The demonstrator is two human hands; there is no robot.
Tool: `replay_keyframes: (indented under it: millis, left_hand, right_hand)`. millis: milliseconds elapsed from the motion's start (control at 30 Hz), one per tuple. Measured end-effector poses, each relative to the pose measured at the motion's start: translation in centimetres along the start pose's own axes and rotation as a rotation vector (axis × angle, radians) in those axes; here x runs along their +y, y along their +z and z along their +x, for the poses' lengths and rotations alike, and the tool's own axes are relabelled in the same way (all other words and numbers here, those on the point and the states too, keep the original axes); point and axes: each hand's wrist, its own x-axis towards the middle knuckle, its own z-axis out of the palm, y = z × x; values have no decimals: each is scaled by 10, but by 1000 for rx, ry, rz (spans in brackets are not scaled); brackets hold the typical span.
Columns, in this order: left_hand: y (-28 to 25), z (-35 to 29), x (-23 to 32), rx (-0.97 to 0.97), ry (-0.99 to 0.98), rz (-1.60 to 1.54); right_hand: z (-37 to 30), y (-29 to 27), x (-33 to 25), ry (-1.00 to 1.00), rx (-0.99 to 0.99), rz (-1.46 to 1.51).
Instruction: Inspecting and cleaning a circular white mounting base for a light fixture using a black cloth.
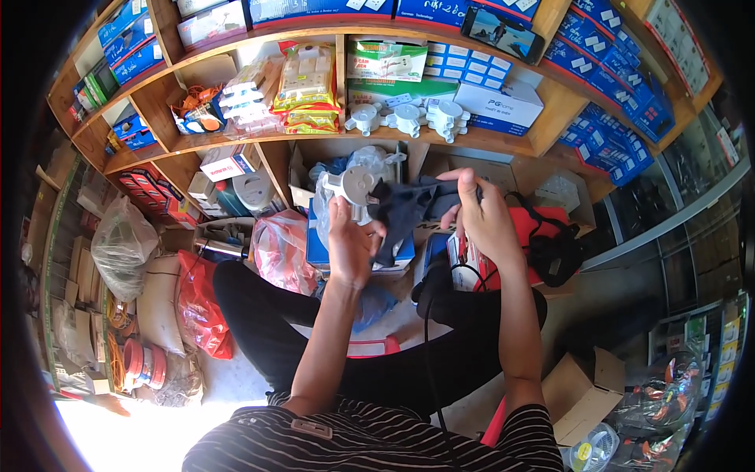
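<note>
My left hand (350,248) is raised in front of the shelves, its fingers closed round a white round junction box (358,182) with short pipe stubs. More of a similar white piece shows just under it, partly covered by my fingers. In my right hand (489,216), a dark cloth (405,208) is pinched and stretched across toward the junction box; its left end meets the box's edge. Part of the cloth hangs down beside my left fingers. Similar white junction boxes (406,119) stand in a group on the shelf just beyond my hands.
Wooden shelves (244,141) hold blue cartons and yellow-red packs (307,90). A phone (502,34) leans on the upper shelf. Around my crossed legs are a pink bag (285,250), a red bag (203,303), a red box with a black strap (550,244) and an open carton (586,393).
</note>
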Motion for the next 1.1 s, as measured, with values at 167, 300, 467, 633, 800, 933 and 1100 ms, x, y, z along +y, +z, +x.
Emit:
replay_keyframes:
  millis: [167, 300, 467, 633, 800, 933, 1100]
  left_hand:
    - [-4, 0, 11, -12, 35, 22]
    - [17, -8, 8, -75, 7, -29]
    - [23, -11, 5, -128, 5, 20]
    - [5, -3, 1, -82, -9, 74]
    - [-7, 0, 5, -46, -46, 85]
    - [-4, 1, 3, -84, -18, 74]
    - [-13, 2, 9, -126, -19, -37]
  right_hand:
    - [1, 12, 2, -140, 35, 220]
    - [1, 17, -2, -160, 4, 201]
    - [-1, 23, -1, -189, -105, -12]
    - [0, 25, 5, -266, -125, 15]
    - [2, 25, 4, -325, -124, -15]
    - [4, 28, 9, -414, -97, 8]
    - [9, 40, 12, -653, 28, -134]
